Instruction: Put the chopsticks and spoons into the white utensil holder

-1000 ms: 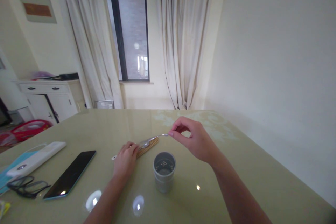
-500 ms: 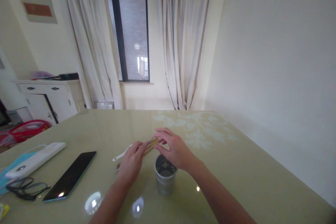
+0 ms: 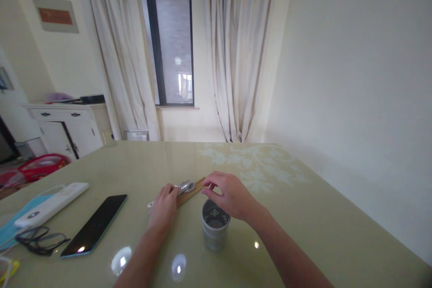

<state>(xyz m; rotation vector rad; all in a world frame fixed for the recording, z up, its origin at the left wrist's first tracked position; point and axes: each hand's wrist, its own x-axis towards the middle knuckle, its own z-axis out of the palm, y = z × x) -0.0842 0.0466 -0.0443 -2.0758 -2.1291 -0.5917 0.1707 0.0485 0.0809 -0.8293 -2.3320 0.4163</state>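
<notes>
My left hand [image 3: 164, 209] lies closed over a bundle of cutlery on the table, its fingers round the handles of metal spoons [image 3: 185, 185]. The spoon bowls poke out beyond my fingertips, and a white handle end [image 3: 150, 205] shows on the other side. Beside the spoons lie several wooden chopsticks [image 3: 191, 192], partly under that hand. My right hand [image 3: 229, 194] hovers by the far ends of the chopsticks, fingers curled and a small gap left between thumb and index; nothing shows in it. Below it stands a grey utensil cup [image 3: 215, 231] with holes in its bottom.
On the left of the glossy table [image 3: 303, 225] lie a black phone or tablet [image 3: 96, 225], a white power strip or similar bar [image 3: 52, 204], glasses [image 3: 42, 239] and a blue cloth-like item [image 3: 23, 218]. A wall borders the right side.
My left hand has drawn back a little, uncovering the spoon bowls and chopsticks. My right hand has moved slightly down and its fingers have curled closer together. The view has shifted a little.
</notes>
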